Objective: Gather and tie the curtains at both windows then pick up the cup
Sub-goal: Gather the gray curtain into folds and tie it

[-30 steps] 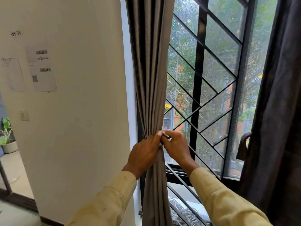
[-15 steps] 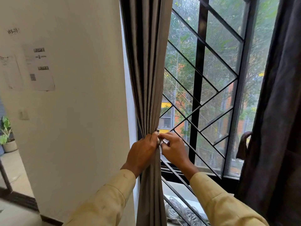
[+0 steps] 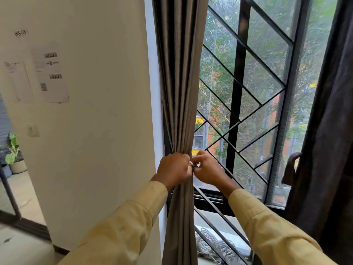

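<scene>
A grey-brown left curtain (image 3: 179, 77) hangs gathered into a narrow bundle at the window's left edge. My left hand (image 3: 172, 169) wraps around the bundle at its pinched waist. My right hand (image 3: 207, 169) meets it from the right, and the fingers of both pinch a small pale tie end (image 3: 193, 165) between them. A darker right curtain (image 3: 328, 131) hangs at the right edge, with a tieback loop (image 3: 290, 169) on its left side. No cup is in view.
A window (image 3: 254, 104) with a black diagonal grille fills the middle. A white wall (image 3: 95, 131) with taped papers (image 3: 49, 73) stands left. A potted plant (image 3: 14, 155) sits on the floor far left. Coiled cables (image 3: 214, 245) lie below the sill.
Both hands stay at the curtain's waist and have closed tighter together on the tie. The view has shifted slightly.
</scene>
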